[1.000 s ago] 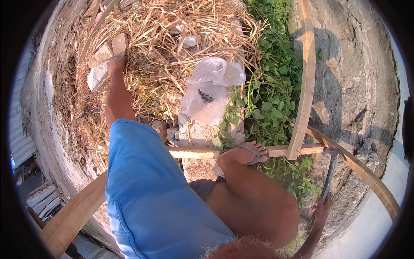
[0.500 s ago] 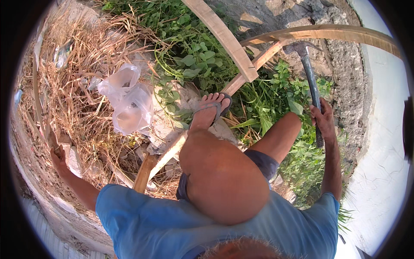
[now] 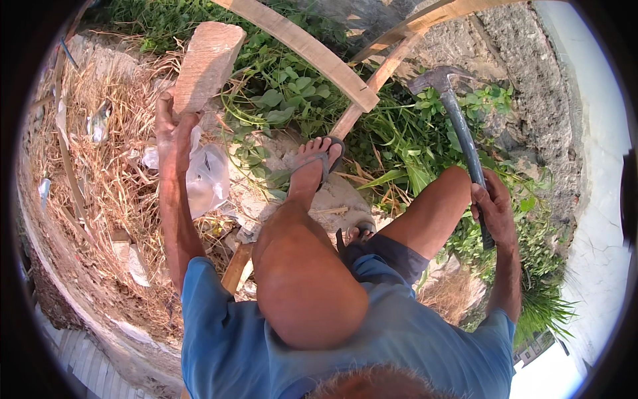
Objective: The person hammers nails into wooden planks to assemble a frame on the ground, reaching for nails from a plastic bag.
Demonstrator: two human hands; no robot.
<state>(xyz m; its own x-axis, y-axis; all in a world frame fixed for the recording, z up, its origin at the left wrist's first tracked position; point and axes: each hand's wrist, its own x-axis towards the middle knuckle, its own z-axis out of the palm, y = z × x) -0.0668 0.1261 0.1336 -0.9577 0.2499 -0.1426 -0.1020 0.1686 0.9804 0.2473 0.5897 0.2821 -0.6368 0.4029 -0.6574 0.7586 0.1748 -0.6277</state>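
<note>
In my left hand [image 3: 174,133], a rough, pinkish-tan rectangular block [image 3: 209,63] is raised above the dry grass. My fingers close around its lower end; whether it is stone or wood I cannot tell. My right hand [image 3: 495,209] grips a claw hammer [image 3: 465,133] low on its dark handle, head pointing up and away, beside my bent right knee. Wooden strips [image 3: 312,50] meet ahead of me, one end lying over a slanting strip [image 3: 392,61]. My left foot [image 3: 312,166], in a flip-flop, stands close to that slanting strip.
Clear plastic bags [image 3: 206,179] lie on the dry grass [image 3: 126,179] below my left wrist. Green plants [image 3: 292,93] grow among rocks ahead. A rough stone base [image 3: 531,86] and a white wall [image 3: 598,199] run along the right. Another timber piece [image 3: 237,266] lies by my left knee.
My left hand has swung from the far left up and inward, bringing the block into plain view. The hammer and right hand have dropped slightly lower. My view has shifted a little.
</note>
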